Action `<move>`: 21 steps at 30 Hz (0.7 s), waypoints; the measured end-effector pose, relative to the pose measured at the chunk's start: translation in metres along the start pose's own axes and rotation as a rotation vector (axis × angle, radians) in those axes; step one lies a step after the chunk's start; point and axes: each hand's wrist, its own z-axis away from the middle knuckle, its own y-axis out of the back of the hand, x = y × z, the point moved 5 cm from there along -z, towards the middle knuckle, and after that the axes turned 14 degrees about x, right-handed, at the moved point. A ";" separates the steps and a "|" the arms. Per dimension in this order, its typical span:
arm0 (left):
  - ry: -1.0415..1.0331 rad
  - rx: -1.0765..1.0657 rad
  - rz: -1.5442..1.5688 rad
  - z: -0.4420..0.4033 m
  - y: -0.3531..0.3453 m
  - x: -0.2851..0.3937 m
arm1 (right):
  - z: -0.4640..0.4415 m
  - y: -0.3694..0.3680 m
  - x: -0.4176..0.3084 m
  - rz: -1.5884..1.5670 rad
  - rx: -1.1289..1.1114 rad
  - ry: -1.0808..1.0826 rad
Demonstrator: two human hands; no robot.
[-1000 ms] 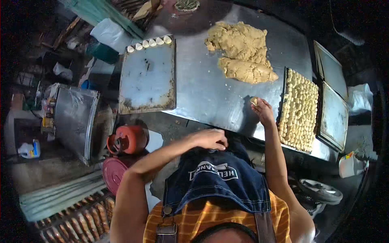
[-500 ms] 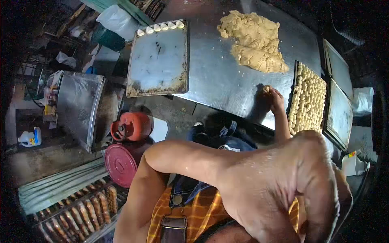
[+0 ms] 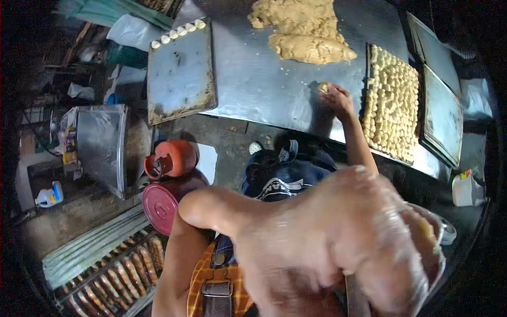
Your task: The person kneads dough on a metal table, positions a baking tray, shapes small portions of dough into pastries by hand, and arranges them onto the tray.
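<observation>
My right hand [image 3: 339, 100] is above the front of the metal table [image 3: 248, 79], its fingers closed on a small piece of dough [image 3: 323, 87]. Beyond it lies a large lumpy mass of yellowish dough [image 3: 314, 48]. To its right is a tray of small shaped dough pieces [image 3: 392, 105] in close rows. My left hand [image 3: 338, 238] looms blurred close to the camera, bent at the wrist with its fingers curled. A yellowish patch shows by its fingers; I cannot make out what it is.
A worn baking tray [image 3: 182, 71] at the table's left bears several pale pieces along its far edge. Below stand a red gas cylinder [image 3: 179, 157] and a lidded red bucket [image 3: 160, 208]. Racked baked goods [image 3: 119, 277] lie lower left; more trays [image 3: 443, 113] lean right.
The view has shifted, so the table and trays sit higher and mostly farther left. My left hand is more blurred. The dough piece is still in my right hand.
</observation>
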 end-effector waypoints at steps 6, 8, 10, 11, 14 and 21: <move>0.011 -0.002 -0.070 0.008 0.007 0.019 | 0.017 -0.012 -0.012 -0.032 0.034 0.001; 0.011 -0.002 -0.100 0.010 0.011 0.023 | 0.010 -0.010 -0.007 -0.013 0.021 0.007; 0.009 -0.003 -0.128 0.013 0.014 0.027 | 0.005 -0.005 -0.003 0.007 0.008 0.015; 0.009 -0.005 -0.142 0.014 0.015 0.029 | 0.007 -0.004 -0.003 0.012 0.013 0.016; 0.008 -0.020 -0.191 0.016 0.019 0.033 | 0.008 -0.005 -0.006 0.017 0.033 0.030; 0.005 -0.033 -0.353 0.029 0.026 0.050 | 0.014 -0.008 -0.007 0.036 0.070 0.048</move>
